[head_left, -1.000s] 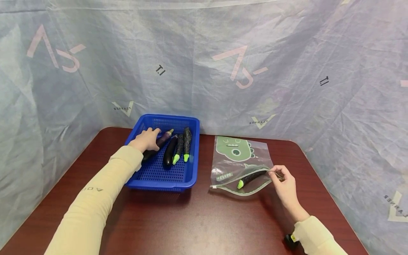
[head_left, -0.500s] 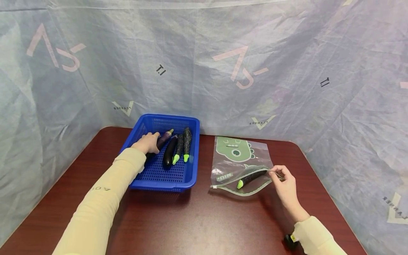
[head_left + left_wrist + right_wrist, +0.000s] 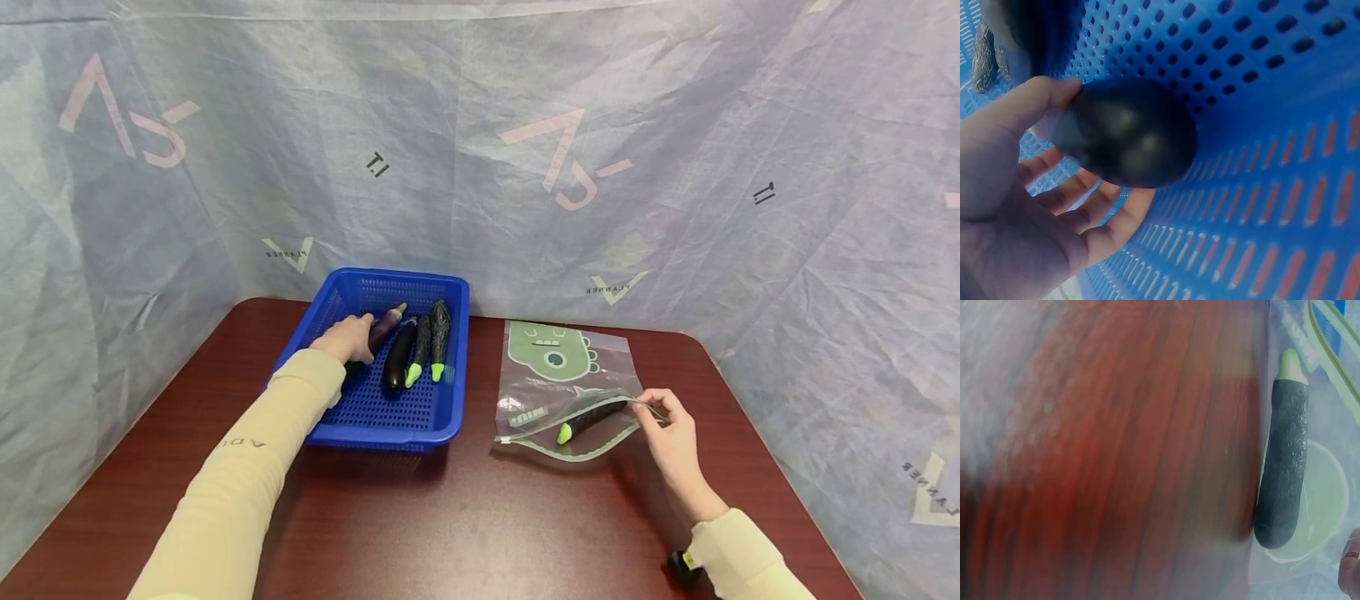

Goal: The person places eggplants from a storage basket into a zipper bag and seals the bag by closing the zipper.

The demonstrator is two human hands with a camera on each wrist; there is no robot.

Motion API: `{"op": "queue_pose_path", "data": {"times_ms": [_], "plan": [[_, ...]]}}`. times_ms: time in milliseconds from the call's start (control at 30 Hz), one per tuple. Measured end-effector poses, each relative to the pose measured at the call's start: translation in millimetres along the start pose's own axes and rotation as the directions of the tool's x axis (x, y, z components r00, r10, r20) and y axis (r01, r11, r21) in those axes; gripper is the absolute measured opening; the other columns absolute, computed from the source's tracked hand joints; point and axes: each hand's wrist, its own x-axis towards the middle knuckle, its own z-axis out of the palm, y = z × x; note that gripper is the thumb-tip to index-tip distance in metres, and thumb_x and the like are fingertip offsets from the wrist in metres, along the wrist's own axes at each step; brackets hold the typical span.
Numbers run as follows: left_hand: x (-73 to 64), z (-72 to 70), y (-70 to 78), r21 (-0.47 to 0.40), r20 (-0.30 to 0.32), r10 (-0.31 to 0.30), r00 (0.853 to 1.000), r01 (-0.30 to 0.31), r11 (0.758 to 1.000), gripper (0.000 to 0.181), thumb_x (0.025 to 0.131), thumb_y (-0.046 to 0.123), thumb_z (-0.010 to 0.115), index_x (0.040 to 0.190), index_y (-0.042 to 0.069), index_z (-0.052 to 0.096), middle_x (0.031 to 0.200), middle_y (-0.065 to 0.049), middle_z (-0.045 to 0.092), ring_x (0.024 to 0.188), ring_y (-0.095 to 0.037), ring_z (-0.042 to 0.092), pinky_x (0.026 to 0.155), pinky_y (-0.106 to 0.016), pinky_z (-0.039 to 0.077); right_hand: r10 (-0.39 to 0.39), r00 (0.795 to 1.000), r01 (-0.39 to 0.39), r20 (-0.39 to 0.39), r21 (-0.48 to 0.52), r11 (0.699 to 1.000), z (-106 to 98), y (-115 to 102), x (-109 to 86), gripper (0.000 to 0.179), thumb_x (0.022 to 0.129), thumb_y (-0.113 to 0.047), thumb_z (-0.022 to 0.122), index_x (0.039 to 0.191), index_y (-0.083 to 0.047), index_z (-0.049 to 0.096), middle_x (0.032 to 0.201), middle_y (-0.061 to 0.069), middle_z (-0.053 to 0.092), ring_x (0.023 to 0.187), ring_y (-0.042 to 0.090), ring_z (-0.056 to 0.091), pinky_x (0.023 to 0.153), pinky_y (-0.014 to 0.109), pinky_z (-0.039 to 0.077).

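Observation:
In the head view my left hand (image 3: 347,337) is inside the blue basket (image 3: 382,435), holding the purple eggplant (image 3: 386,327) on the left. The left wrist view shows its thumb on one side of the dark, rounded end (image 3: 1147,134) and the fingers curled along the other. Beside it lie a darker eggplant (image 3: 400,357) and two bumpy dark cucumbers (image 3: 440,333) with light green ends. My right hand (image 3: 671,442) pinches the mouth edge of a clear zip bag (image 3: 622,367) with a green cartoon print. Its mouth gapes around another green-ended cucumber (image 3: 1282,462) inside.
The basket and bag rest on a reddish-brown wooden table (image 3: 465,533). A printed grey cloth (image 3: 420,200) hangs around the back and sides. Near the right cuff sits a small black object (image 3: 682,568) with a yellow tag. A white slider (image 3: 505,440) sits at the bag's left corner.
My left hand has shifted slightly toward me and lower around the eggplant, whose stem end has moved a little left. The right hand and bag look unchanged.

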Motion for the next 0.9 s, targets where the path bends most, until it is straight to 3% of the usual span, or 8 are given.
{"op": "queue_pose_path", "data": {"times_ms": [500, 900], "plan": [[2.3, 3.2, -0.3, 0.009, 0.002, 0.025, 1.000, -0.025, 1.000, 0.083, 0.079, 0.015, 0.072, 0.145, -0.002, 0.025, 0.143, -0.030, 0.034, 0.130, -0.047, 0.034, 0.102, -0.061, 0.030, 0.000, 1.000, 0.000, 0.001, 0.020, 1.000, -0.6, 1.9, -2.0, 0.007, 0.084, 0.007, 0.062, 0.091, 0.006, 0.060, 0.079, -0.002, 0.061, 0.068, 0.001, 0.056, 0.059, 0.013, 0.044], [-2.6, -3.9, 5.4, 0.040, -0.006, 0.052, 0.999, -0.052, 0.998, 0.077, 0.075, 0.012, 0.073, 0.139, -0.003, 0.033, 0.132, -0.030, 0.047, 0.116, -0.044, 0.049, 0.093, -0.056, 0.041, 0.003, 1.000, -0.003, 0.015, 0.024, 1.000, -2.6, 0.4, -2.8, 0.008, 0.084, 0.008, 0.060, 0.093, 0.008, 0.058, 0.081, 0.003, 0.060, 0.070, 0.000, 0.056, 0.059, 0.013, 0.044]]}}
